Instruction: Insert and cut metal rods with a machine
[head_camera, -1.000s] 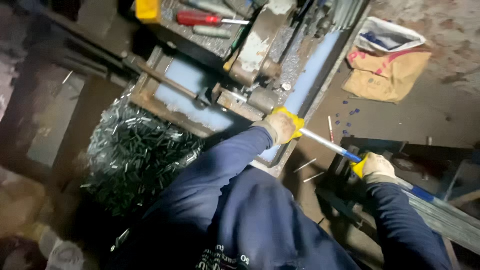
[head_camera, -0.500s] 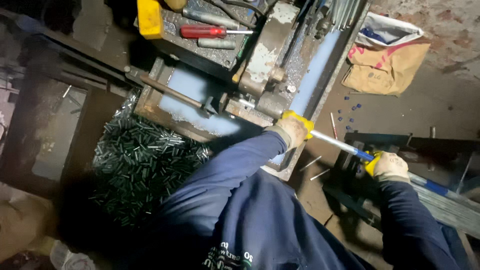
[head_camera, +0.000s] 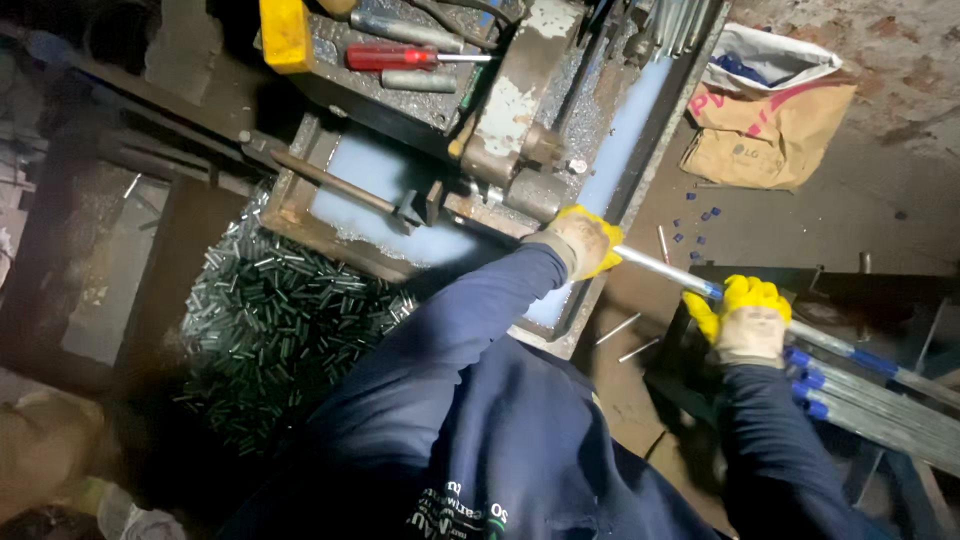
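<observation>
Both my hands wear grey gloves with yellow fingers. My left hand grips a long thin metal rod close to where it enters a worn metal cutting machine. My right hand holds the same rod further back, near a blue-capped end. The rod runs from lower right up toward the machine. My dark blue sleeves fill the lower middle of the view.
A heap of short cut metal pieces lies at lower left. More blue-tipped rods rest on a rack at right. A red-handled screwdriver and a yellow block sit on the machine. A brown paper bag lies on the floor.
The view has shifted so the machine sits lower and more central. Both hands stay on the rod, and the right hand has closed in slightly toward the machine.
</observation>
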